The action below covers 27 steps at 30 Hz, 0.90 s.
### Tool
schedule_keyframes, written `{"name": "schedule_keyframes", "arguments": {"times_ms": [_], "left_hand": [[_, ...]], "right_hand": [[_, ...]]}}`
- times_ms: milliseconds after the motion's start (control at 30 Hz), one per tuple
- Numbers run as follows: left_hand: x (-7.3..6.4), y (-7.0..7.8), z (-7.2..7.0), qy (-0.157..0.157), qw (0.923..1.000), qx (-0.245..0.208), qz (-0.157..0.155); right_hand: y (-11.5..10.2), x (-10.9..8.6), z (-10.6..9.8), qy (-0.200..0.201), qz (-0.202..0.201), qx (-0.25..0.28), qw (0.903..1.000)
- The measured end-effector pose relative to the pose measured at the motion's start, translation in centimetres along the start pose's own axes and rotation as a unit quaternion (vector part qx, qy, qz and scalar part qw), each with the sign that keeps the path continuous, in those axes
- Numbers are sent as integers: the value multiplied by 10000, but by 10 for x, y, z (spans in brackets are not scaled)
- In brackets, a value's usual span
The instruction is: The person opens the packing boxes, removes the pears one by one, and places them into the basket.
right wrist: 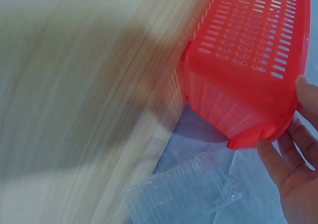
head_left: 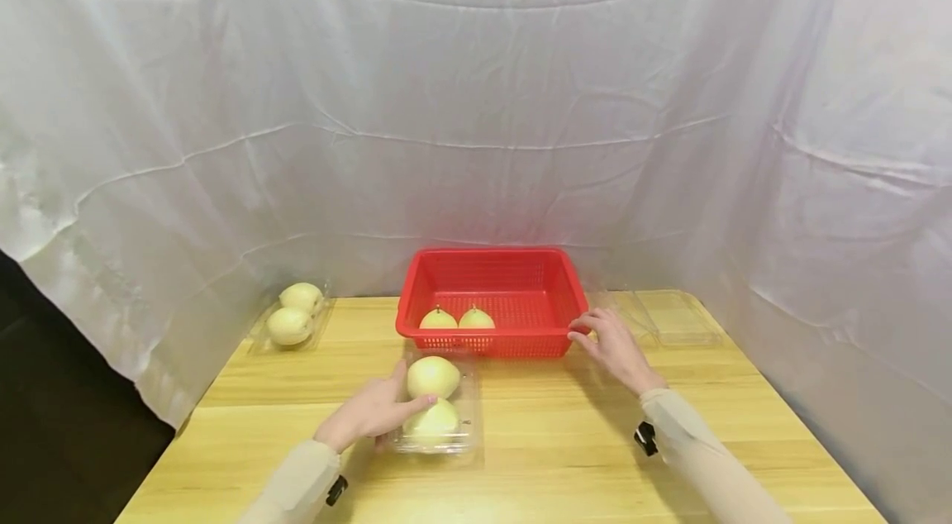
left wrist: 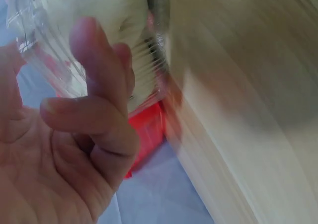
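A clear plastic box (head_left: pixel 468 433) with two pale yellow pears (head_left: pixel 434 378) stands in front of the red basket (head_left: pixel 491 255). My left hand (head_left: pixel 375 408) grips the box's left side, thumb reaching over the top. In the left wrist view, the other fingers (left wrist: pixel 107 70) bend beside the box wall. My right hand (head_left: pixel 616 346) holds the basket's rim at its near right corner. Its thumb and fingers meet the rim in the right wrist view. Two pears (head_left: pixel 476 318) with stems sit inside the basket at the near left; their lower parts are hidden by the rim.
At the back left, another clear box (head_left: pixel 321 317) has two pears (head_left: pixel 290 326) in it. An opened clear container (head_left: pixel 677 317) lies at the back right of the wooden table (head_left: pixel 565 458). Pale cloth (head_left: pixel 476 94) hangs behind and along the sides.
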<state>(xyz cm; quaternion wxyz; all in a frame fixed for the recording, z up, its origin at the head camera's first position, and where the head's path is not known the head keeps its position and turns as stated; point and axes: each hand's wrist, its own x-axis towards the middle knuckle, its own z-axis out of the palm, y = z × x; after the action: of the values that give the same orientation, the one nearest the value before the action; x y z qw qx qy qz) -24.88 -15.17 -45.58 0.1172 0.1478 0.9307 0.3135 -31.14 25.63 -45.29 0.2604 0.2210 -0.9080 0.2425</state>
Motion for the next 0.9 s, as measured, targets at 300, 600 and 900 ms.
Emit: {"name": "schedule_keyframes", "arguments": {"times_ms": [300,600,900], "left_hand": [[4,10,14,-31,9998,-102,151],[12,20,27,-31,9989,-266,377],[15,26,31,-12,9986,-374,375]], "right_hand": [[3,0,-2,-174,-14,-11,9998],[0,-1,0,-136,99,-185,9997],[-30,-3,19,306,-928,-507,9939]]}}
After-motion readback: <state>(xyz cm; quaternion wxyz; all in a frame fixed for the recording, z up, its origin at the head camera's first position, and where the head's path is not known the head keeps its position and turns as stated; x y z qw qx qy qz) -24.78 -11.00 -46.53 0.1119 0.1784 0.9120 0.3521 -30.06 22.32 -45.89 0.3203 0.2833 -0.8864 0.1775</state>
